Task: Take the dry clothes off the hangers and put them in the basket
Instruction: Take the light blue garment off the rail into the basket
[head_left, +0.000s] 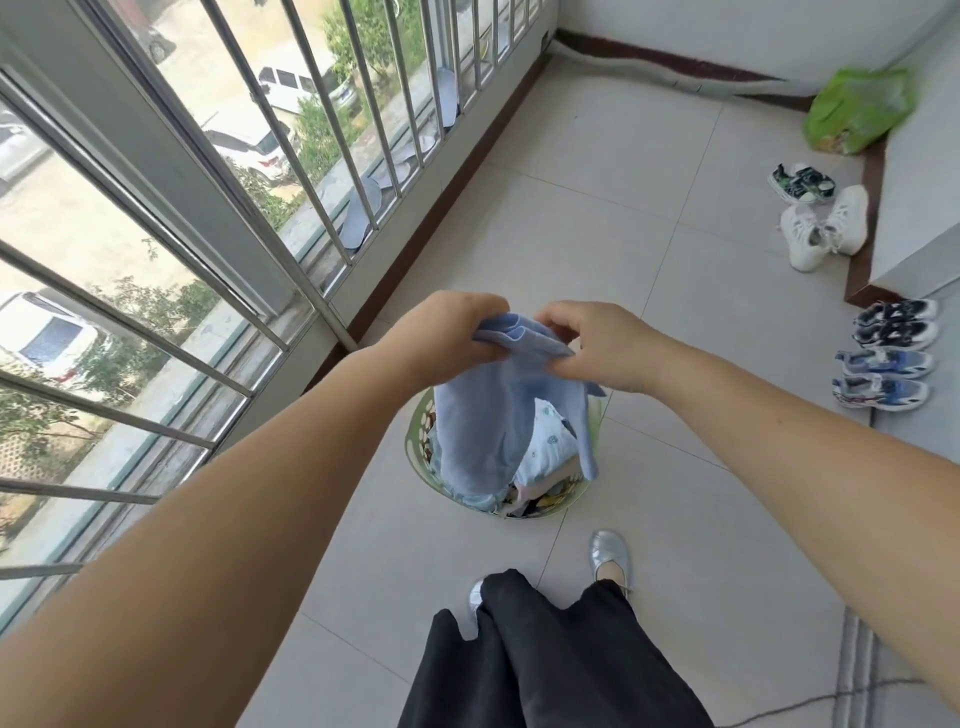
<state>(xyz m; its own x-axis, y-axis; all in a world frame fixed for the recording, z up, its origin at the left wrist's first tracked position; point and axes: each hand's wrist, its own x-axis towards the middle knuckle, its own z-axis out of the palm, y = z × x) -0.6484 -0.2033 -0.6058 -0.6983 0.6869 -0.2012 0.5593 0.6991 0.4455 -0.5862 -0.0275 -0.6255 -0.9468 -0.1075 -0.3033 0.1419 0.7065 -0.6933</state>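
A light blue garment (488, 426) hangs from both my hands, straight above a pale green laundry basket (418, 441) on the tiled floor. My left hand (447, 332) grips the garment's folded top edge from the left. My right hand (597, 343) pinches the same edge from the right. The cloth's lower end reaches down into the basket, which holds several folded clothes (550, 452), white and patterned. No hanger is in view.
A barred metal window railing (332, 156) runs along the left. Several pairs of shoes (826, 223) line the right wall beside a raised step (914, 228). A green plastic bag (857, 109) lies in the far corner. My feet in silver shoes (610, 556) stand just behind the basket.
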